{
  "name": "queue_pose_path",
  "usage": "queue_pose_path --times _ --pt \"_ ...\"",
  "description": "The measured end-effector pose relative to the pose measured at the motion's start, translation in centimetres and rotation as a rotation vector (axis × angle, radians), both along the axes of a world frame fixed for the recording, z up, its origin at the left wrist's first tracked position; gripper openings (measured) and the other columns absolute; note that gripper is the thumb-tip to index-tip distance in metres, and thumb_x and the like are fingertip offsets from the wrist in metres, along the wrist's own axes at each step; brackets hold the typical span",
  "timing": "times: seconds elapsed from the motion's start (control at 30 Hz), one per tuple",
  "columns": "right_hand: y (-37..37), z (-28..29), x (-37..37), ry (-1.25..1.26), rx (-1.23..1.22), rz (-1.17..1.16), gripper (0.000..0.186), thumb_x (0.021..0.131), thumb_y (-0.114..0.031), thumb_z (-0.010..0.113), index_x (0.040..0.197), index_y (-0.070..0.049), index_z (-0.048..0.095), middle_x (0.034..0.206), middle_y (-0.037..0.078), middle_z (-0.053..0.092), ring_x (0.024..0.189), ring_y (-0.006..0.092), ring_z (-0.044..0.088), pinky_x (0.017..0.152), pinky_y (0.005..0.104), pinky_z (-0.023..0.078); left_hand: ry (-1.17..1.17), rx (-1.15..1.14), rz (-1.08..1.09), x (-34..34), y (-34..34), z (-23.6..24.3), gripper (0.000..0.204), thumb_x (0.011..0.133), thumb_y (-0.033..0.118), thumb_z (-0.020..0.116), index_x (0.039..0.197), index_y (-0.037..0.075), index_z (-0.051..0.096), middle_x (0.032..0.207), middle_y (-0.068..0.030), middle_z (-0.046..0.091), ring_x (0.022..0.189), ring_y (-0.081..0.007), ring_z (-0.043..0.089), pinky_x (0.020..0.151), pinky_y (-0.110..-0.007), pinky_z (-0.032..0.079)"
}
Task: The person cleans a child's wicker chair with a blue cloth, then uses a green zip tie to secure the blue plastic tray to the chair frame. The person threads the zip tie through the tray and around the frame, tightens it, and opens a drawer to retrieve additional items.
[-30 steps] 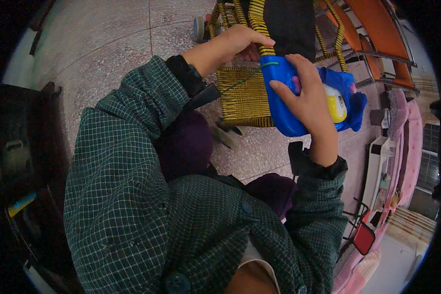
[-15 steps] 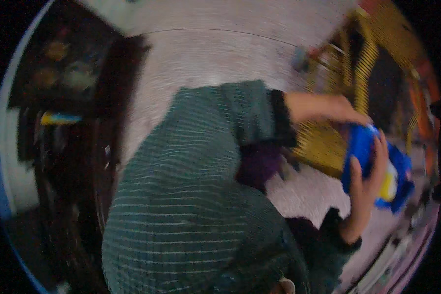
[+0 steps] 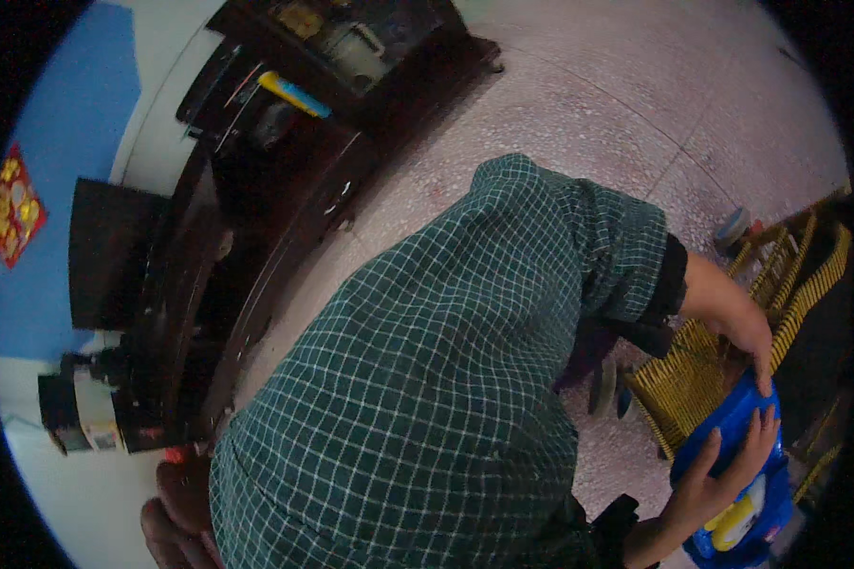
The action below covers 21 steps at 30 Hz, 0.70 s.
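A blue plastic package [image 3: 754,517] with a white and yellow patch is at the lower right, beside a yellow-and-black striped chair [image 3: 688,389]. Reaching from above, my left hand [image 3: 748,337] pinches its upper end with the fingers pointing down. My right hand [image 3: 721,488] comes up from the lower edge and grips the middle of the package, thumb and fingers spread over its front. The package's underside is hidden. A green checked garment [image 3: 427,379] covers my body and upper arms and fills the centre.
A long dark wooden cabinet [image 3: 294,204] runs along the left, with a black screen [image 3: 114,256] near it. A red and gold decoration [image 3: 14,204] hangs on the blue and white wall. Speckled floor [image 3: 579,114] lies beyond me. A small round object [image 3: 731,228] is near the chair.
The view has swung, bringing the wall and screen in at left. The hands and blue package now appear lower in the picture, both hands still on it.
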State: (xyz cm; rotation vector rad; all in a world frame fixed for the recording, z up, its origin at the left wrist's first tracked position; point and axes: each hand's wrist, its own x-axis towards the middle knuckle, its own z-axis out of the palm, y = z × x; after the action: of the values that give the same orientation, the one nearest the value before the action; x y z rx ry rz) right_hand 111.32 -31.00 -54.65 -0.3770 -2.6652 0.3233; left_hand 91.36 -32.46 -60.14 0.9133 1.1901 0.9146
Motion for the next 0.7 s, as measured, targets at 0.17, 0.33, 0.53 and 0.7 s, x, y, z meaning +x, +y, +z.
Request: queue_pose_path --times 0.17,0.33,0.53,0.7 --pt "-2.3 -3.8 -0.2 0.020 0.029 0.062 0.036 0.085 -0.015 0.051 0.118 -0.001 0.047 0.128 0.017 0.042 0.123 0.0343 0.034 0.103 0.0436 0.021 -0.163 -0.097 -0.048 -0.3 -1.5 -3.4 0.042 0.076 0.043 0.063 0.089 0.003 0.065 0.090 -0.0127 0.064 0.077 -0.0220 0.060 0.070 -0.031 0.044" --pt "4.7 0.8 3.0 0.075 0.062 0.043 0.035 0.084 -0.017 0.054 0.115 0.001 0.050 0.124 0.018 0.046 0.119 0.0362 0.037 0.100 0.0441 0.026 -0.055 -0.033 0.001 3.0 5.5 1.0 0.046 0.077 0.044 0.061 0.095 0.002 0.064 0.095 -0.0156 0.062 0.084 -0.0272 0.058 0.074 -0.038 0.043" --pt "4.5 -1.8 1.4 0.229 0.140 0.031 0.036 0.084 -0.024 0.055 0.111 0.000 0.053 0.121 0.016 0.050 0.115 0.0353 0.041 0.096 0.0447 0.030 0.308 0.013 0.144 1.8 2.7 1.7 0.055 0.077 0.051 0.058 0.107 0.005 0.060 0.107 -0.0149 0.058 0.102 -0.0280 0.051 0.084 -0.041 0.040" --pt "7.3 -4.8 -0.7 0.265 0.264 -0.001 0.037 0.084 -0.029 0.056 0.111 -0.004 0.054 0.119 0.012 0.052 0.113 0.0325 0.044 0.095 0.0440 0.031 0.610 0.458 0.459 -6.5 -5.0 -0.4 0.043 0.080 0.043 0.056 0.095 0.004 0.063 0.089 -0.0082 0.063 0.082 -0.0162 0.056 0.071 -0.033 0.044"
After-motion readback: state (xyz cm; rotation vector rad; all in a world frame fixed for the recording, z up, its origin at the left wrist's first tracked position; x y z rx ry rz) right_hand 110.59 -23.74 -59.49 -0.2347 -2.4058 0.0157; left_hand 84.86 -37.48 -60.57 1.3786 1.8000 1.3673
